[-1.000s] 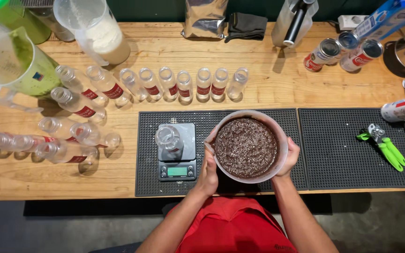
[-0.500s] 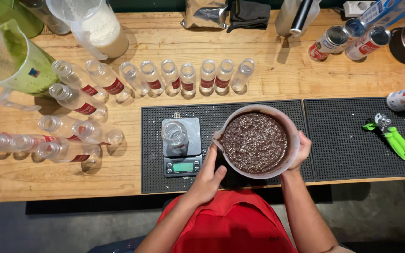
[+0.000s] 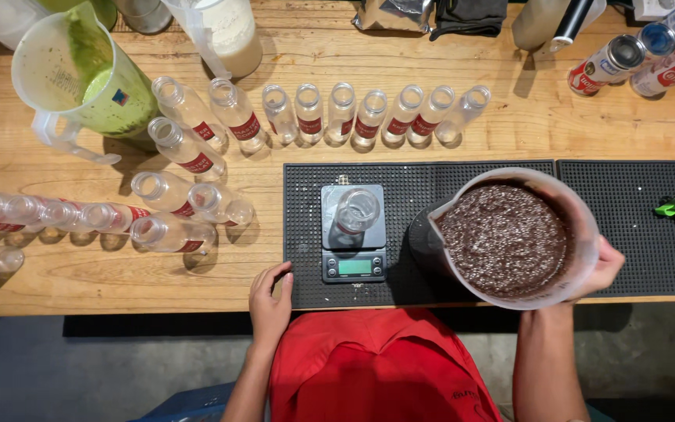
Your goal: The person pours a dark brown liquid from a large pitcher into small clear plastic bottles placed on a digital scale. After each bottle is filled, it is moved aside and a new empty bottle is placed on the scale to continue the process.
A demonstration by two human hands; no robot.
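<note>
2 hands show: my right hand (image 3: 605, 270) grips the jug (image 3: 509, 238) at 3 o'clock of the scale (image 3: 354, 234); my left hand (image 3: 271, 295) rests open at 7.

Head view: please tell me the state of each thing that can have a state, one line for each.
Jug: nearly full of dark speckled mix, held in right hand.
Left hand: empty, resting at mat edge.
Bottle on scale: upright, uncapped, looks empty.
Scale: on, display lit.
Row of bottles: upright, uncapped, empty.
Green pitcher: partly filled with green liquid.
</note>
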